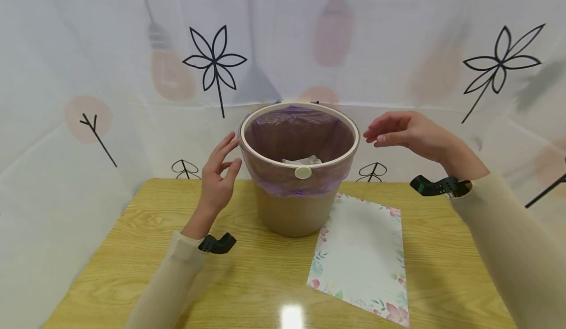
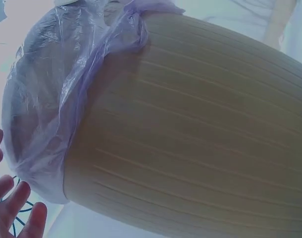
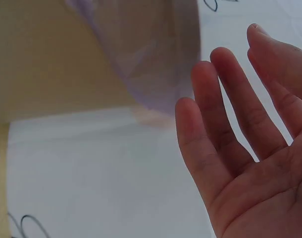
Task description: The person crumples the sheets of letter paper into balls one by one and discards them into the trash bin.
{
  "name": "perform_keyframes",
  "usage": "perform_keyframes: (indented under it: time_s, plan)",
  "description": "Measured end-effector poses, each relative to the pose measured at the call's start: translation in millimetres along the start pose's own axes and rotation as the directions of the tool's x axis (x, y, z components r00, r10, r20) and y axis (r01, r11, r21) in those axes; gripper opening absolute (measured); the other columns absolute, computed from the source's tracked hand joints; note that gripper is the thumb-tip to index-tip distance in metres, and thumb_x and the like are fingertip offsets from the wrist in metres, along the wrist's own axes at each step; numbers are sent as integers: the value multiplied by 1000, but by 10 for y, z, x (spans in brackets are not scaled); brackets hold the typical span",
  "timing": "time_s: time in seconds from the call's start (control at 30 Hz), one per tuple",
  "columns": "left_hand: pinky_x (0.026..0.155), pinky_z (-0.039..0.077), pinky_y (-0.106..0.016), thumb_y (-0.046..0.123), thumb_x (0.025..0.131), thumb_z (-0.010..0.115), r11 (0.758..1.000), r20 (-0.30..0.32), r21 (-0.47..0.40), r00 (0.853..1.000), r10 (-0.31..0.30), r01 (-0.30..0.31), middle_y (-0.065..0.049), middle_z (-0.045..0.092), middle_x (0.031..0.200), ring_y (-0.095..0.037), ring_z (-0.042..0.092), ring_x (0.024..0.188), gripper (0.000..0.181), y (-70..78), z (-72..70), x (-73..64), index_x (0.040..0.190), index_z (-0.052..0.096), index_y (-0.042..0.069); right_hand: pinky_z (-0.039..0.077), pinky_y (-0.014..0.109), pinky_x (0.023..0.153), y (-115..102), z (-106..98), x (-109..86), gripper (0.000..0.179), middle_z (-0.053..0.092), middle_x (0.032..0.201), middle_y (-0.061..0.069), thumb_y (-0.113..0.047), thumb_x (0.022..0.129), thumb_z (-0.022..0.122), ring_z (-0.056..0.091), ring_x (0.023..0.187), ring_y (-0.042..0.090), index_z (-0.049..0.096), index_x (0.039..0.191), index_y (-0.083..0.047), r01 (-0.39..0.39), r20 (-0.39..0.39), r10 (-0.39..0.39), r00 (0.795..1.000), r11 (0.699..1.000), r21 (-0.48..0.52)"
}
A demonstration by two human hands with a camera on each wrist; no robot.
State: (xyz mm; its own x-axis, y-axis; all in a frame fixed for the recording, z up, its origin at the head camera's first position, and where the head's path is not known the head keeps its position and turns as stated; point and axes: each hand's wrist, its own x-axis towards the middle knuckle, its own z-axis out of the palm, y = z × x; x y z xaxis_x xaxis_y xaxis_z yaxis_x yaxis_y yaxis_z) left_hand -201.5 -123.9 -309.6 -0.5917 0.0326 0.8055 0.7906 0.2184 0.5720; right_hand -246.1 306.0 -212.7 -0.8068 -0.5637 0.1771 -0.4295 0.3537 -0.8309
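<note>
Nearest, one flower-bordered sheet lies flat at the lower right on the wooden table. Both hands flank the one bin at centre, a placing that would suit a two-sided hold: the left hand, left of centre, has its fingers spread just beside the rim; the right hand, right of centre, is loosely bent, apart from it, gripping nothing. One purplish liner folds down outside the bin, presumably to keep it from slipping in. One crumpled whitish thing shows inside. Behind hangs patterned cloth.
</note>
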Motion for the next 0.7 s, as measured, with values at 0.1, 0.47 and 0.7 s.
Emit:
perform_keyframes:
  time_s: [0.1,0.47,0.7]
  plan:
    - [81,49,-20,-10,94,57,1000,-15,16,1000,-24,25,-28,51,138,-41,52,124,34,-15,-26,-42,128,58,-13,52,28,92,159,1,-137,27,68,117,11,-1,98,61,65,107,24,59,123,5,-17,-15,17,1000,1000,-2]
    - [71,51,-20,-4,98,58,974,110,86,969,-219,210,-24,67,109,-38,67,91,23,-169,-79,-251,119,64,-9,53,27,89,888,171,-591,31,70,115,3,-6,100,59,67,104,17,55,127,8,-143,-60,149,987,986,90]
    - [70,56,-30,1,101,55,931,369,102,855,-364,352,-22,71,95,-38,69,82,19,-562,-1,-540,110,68,-7,54,26,86,1312,401,-745,37,70,112,3,-19,104,56,67,101,13,56,123,12,-283,-145,295,944,954,96]
